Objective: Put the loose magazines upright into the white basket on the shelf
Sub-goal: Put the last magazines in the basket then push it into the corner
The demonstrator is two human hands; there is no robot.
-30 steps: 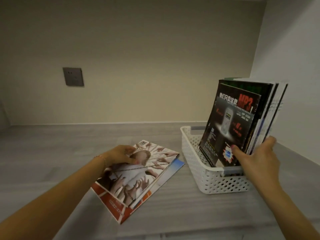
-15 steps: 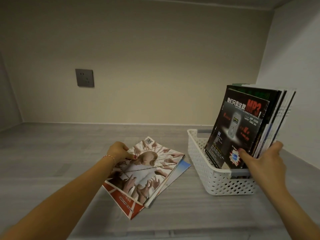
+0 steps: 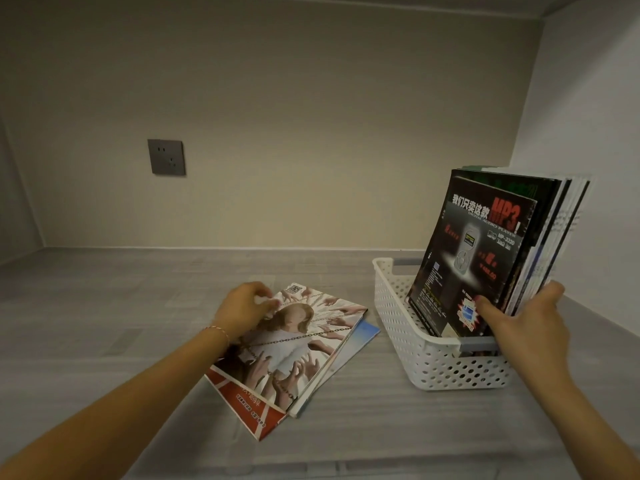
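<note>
L hand (image 3: pixel 242 308) on loose mags (image 3: pixel 294 344); R hand (image 3: pixel 526 327) grips basket (image 3: pixel 433 362) stack (image 3: pixel 485 258) (upright).

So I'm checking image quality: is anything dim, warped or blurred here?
Head view: dim, warm light; wide-angle bending of wall edges toward the corners; left hand slightly blurred at the fingers; MP3 magazine cover text stays readable.

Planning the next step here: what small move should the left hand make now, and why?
Probably lift the top magazine off the flat pile: the left hand already grips its far corner, while the right hand steadies the upright magazines in the white basket.
</note>
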